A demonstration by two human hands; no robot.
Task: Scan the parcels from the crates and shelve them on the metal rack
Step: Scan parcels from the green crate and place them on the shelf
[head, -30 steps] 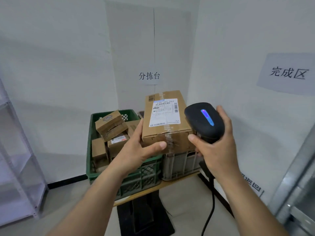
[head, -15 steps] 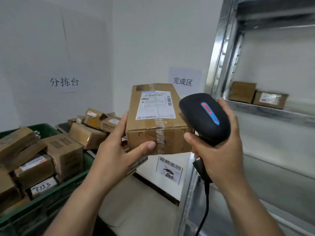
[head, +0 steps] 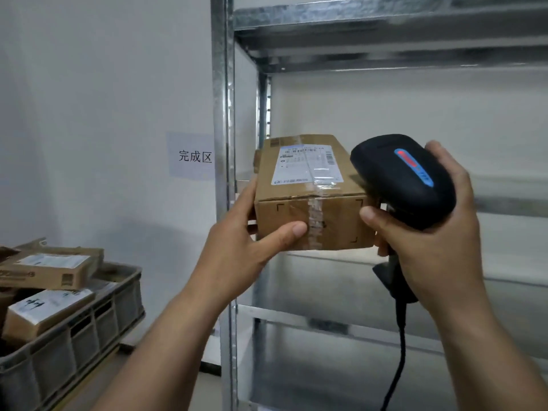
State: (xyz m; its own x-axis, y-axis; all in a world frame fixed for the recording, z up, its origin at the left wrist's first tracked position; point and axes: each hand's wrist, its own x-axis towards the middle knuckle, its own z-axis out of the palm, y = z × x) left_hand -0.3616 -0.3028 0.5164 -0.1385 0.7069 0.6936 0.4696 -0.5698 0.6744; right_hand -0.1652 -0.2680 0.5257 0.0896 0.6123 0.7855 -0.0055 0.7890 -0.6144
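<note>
So the left hand [head: 237, 232] grips the parcel [head: 311, 197] by its near-left corner, thumb across the front, mid-frame just in front of the upright of the metal rack [head: 221, 114]; the right hand [head: 430, 232] is wrapped round the scanner [head: 403, 179], right beside the box's right end. That one-handed corner hold looks sketchy, so it could tip or clip the post going in. Can't really see the shelf edge behind it, though.

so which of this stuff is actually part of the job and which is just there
In the job: taped parcel held in the left hand; black scanner gripped by the right hand; metal rack; grey crate with more parcels.
Just there: paper sign on the wall.
</note>
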